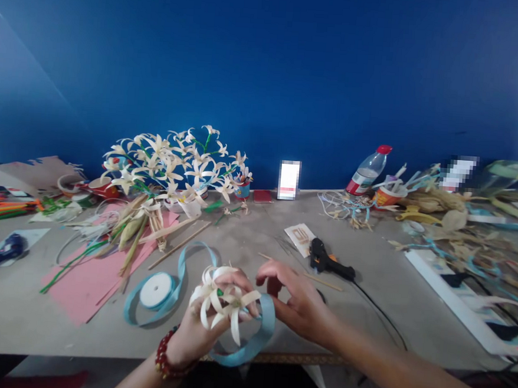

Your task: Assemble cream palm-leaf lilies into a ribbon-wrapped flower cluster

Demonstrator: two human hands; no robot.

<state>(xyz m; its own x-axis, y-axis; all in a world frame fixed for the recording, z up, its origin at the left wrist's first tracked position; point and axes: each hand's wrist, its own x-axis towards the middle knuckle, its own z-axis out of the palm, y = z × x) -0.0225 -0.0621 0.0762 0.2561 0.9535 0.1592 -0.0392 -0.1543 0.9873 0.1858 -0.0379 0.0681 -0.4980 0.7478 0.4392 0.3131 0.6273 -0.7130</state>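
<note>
Ribbon (267, 327) loops beside white flowers (233, 303) pinched in the left hand (205, 331) over the desk (247, 240), right hand (298, 294) half-curled alongside (can't tell if it's gripping anything), so imo one careless tug on that loop could bend petals (235, 326).

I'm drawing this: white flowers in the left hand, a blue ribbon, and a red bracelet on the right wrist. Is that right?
Not quite: the red bracelet is on the left wrist, as the head view shows. The left hand does hold white flowers, and the ribbon is blue.
</note>
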